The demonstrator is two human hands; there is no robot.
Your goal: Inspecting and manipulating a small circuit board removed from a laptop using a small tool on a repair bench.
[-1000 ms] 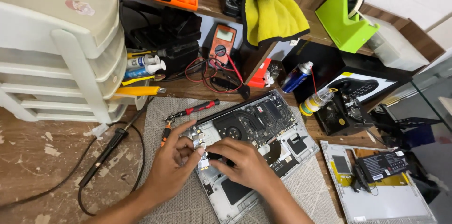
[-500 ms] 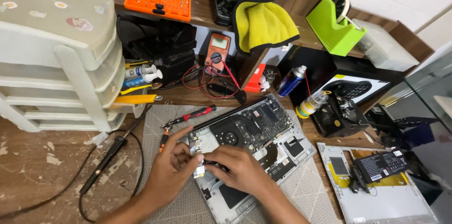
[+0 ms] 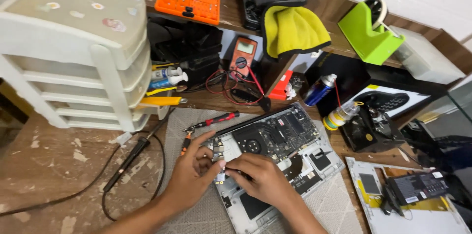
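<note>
Left hand (image 3: 191,172) and right hand (image 3: 260,177) meet, fingers pinched together

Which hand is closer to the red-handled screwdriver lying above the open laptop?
Left. The left hand is just below the red-handled screwdriver, near its tip. The right hand is farther away, lower and to the right, over the open laptop.

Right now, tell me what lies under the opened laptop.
The opened laptop rests on a grey mat spread over the wooden bench. Both hands, left and right, cover its near corner; what sits beneath the mat is hidden.
</note>
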